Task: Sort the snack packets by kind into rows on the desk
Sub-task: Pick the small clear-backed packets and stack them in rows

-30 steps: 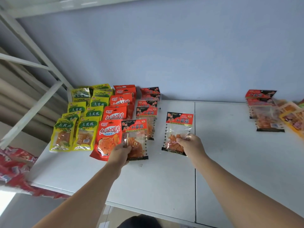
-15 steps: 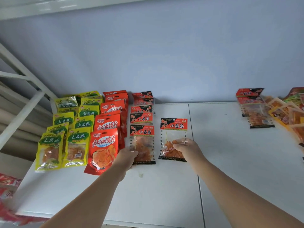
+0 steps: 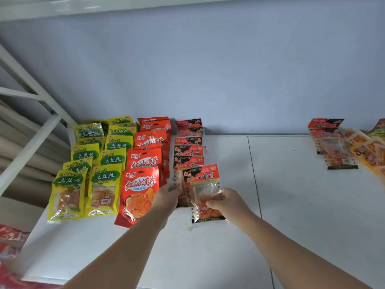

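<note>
Under the right hand [image 3: 226,202], a clear-fronted packet [image 3: 205,192] overlaps its row.

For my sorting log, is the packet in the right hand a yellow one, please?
No, the right hand grips a clear packet with a red-and-black header.

The yellow packets [image 3: 104,184] carry green labels with yellow lettering, and the red packets [image 3: 139,192] bear white characters. The clear packets [image 3: 205,192] have black-and-red headers and orange contents. The desk [image 3: 291,205] is white, the wall [image 3: 208,69] pale blue.
</note>
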